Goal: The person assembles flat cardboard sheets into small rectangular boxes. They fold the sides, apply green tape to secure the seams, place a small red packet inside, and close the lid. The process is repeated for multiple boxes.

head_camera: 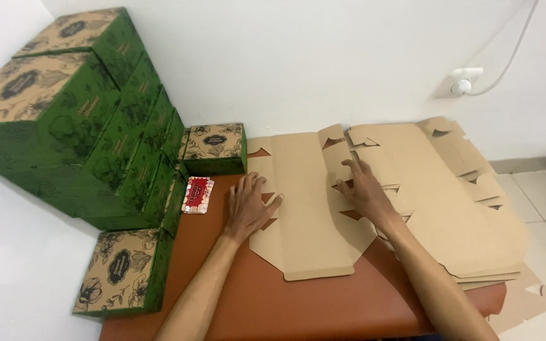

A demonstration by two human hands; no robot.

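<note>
A flat, unfolded brown cardboard box blank (304, 208) lies on a reddish-brown table (273, 303). My left hand (251, 205) rests palm down on the blank's left edge, fingers spread. My right hand (363, 189) presses flat on the blank's right side, by its cut-out flaps. Neither hand grips anything.
A stack of more flat brown blanks (450, 189) lies to the right, overhanging the table. Several folded green boxes with floral brown lids (77, 120) are piled at the left, one (124, 271) near the front edge. A small red packet (197, 193) lies beside them. A wall socket with cable (466, 82) is at the back right.
</note>
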